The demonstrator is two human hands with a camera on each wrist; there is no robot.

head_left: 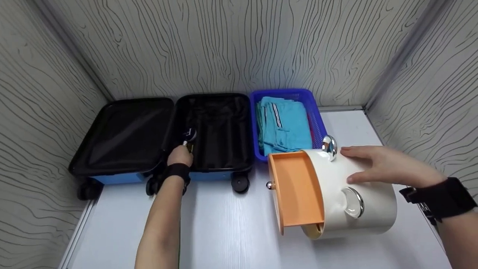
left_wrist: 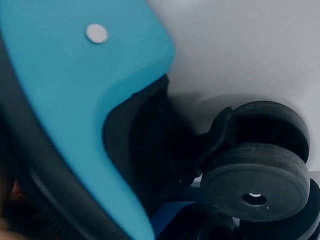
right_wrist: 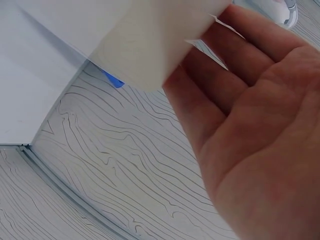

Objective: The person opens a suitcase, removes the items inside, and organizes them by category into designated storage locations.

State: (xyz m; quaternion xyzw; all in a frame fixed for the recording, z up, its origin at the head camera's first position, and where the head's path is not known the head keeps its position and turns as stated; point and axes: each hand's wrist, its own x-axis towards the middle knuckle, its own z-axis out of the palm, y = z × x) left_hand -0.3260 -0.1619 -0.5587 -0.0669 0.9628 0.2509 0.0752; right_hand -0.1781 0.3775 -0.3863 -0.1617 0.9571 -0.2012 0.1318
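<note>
Inside the right-hand half of an open suitcase with a light blue shell and black lining (head_left: 222, 138), the left hand (head_left: 180, 155) reaches low near the hinge side. Its fingers are hidden beneath it, and only a blurred sliver of it shows in the left wrist view, so whether they are spread or clamped on something cannot be told. Just beyond it sits a small dark blue round object with a white mark (head_left: 189, 134), with bits of white and yellow close to the fingers.

The right hand (head_left: 388, 166) is at the top of a glossy white round-bodied container (head_left: 331, 183), its thumb well apart from its straight fingers, which lie against the container's surface. The container stands on the white table (head_left: 224, 228), right of the suitcase; a shiny silver ball (head_left: 329, 145) sits on it near the fingertips, and a bright orange drawer (head_left: 298, 190) with a silver knob (head_left: 270, 185) juts from its left end.

Between suitcase and container, farther back, a deep blue plastic basket (head_left: 317, 119) holds folded turquoise cloth with a striped band (head_left: 293, 129). Black wheels (head_left: 240, 183) project from the suitcase's near side. Pale walls patterned with dark wavy lines (head_left: 242, 48) enclose the table.
</note>
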